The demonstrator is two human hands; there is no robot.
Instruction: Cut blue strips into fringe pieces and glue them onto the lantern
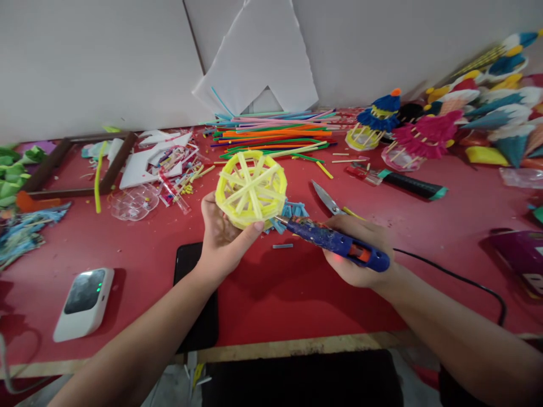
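Note:
My left hand [224,237] grips a round yellow wheel-like craft frame [251,189] by its lower left side, with spokes crossing its face and the thumb along the bottom rim. In my right hand [360,249] is a blue hot glue gun [331,236], its nozzle at the frame's lower right edge; whether it touches cannot be made out. Short blue strips [292,211] lie on the table behind the nozzle. A small clear-grey stick [283,246] rests just below them. Scissors [326,198] lie beyond my right hand, their handles partly hidden.
Pipe cleaners [275,133] in several colours lie along the back of the red table [305,305]. Finished-looking figures [379,116] stand at the back right, near a black-and-green cutter [413,183]. A black phone [186,263] and white device [85,302] lie left. A black cable [458,276] trails right.

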